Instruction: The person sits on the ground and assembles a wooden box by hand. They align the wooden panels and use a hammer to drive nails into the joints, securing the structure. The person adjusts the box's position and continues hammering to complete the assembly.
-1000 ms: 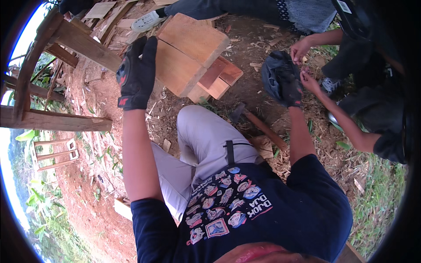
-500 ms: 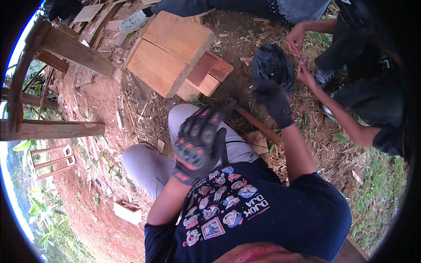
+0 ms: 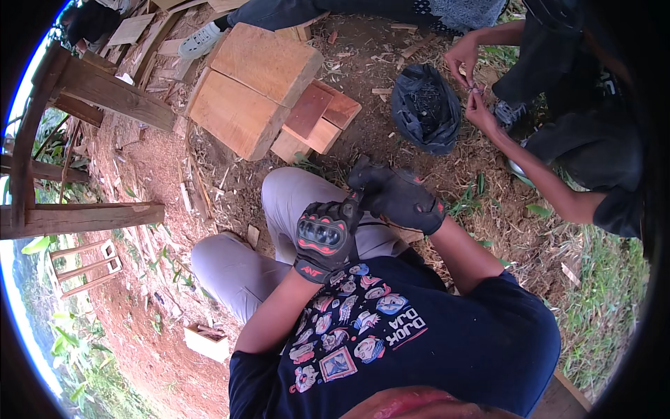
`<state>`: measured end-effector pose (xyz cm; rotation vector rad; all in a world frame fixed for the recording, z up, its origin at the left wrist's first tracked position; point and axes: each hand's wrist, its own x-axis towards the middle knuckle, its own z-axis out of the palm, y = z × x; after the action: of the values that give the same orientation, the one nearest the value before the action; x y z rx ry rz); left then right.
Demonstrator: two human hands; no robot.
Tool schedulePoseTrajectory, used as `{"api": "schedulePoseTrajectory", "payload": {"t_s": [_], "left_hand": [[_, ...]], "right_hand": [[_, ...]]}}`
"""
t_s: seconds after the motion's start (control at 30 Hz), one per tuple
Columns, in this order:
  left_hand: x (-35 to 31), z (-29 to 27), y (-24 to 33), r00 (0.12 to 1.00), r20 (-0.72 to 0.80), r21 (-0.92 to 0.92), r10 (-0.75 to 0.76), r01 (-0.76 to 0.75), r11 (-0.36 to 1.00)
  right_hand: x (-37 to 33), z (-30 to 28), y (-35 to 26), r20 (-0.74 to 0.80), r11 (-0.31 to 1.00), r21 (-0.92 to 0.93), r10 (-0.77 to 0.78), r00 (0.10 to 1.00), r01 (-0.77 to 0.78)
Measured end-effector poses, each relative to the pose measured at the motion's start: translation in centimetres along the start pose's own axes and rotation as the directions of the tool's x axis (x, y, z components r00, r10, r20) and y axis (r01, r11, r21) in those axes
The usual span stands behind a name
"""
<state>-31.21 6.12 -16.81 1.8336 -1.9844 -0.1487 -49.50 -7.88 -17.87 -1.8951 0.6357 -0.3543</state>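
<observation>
My left hand point(image 3: 322, 234), in a black glove with a hard knuckle guard and red trim, is above my thigh with its fingers curled. Against its fingertips comes my right hand point(image 3: 401, 199), gloved in black too, its fingers bent together. What either hand holds, if anything, is hidden by the dark gloves. Beyond my right hand sits an open black plastic bag point(image 3: 426, 129) with many thin dark pieces like nails point(image 3: 427, 94) in it. Ahead of my knees stands a thick wooden block of two boards point(image 3: 241, 112), with smaller wood pieces point(image 3: 317, 115) beside it.
At the right a co-worker's hands point(image 3: 471, 84) pinch something small. Another person's shoe point(image 3: 200, 40) is beyond the boards. A wooden frame point(image 3: 91, 213) stands at the left, and a small wooden box point(image 3: 206, 342) lies on the ground. Shavings and offcuts litter the soil.
My right hand has come from beside the bag toward me and meets my left hand. My left hand's fingers have curled in. The hammer near my knee is now covered by my right hand.
</observation>
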Motion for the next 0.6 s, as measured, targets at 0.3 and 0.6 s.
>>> {"api": "schedulePoseTrajectory", "payload": {"t_s": [0.3, 0.6], "left_hand": [[-1.4, 5.3, -6.8, 0.877, 0.229, -0.704, -0.422, 0.449, 0.551], [1.9, 7.9, -18.9, 0.572, 0.270, -0.853, -0.775, 0.516, 0.084]], "right_hand": [[-0.2, -1.3, 4.2, -0.167, 0.794, -0.566, 0.151, 0.974, -0.220], [-4.5, 4.3, 13.4, -0.353, 0.567, -0.699, 0.256, 0.900, -0.436]]}}
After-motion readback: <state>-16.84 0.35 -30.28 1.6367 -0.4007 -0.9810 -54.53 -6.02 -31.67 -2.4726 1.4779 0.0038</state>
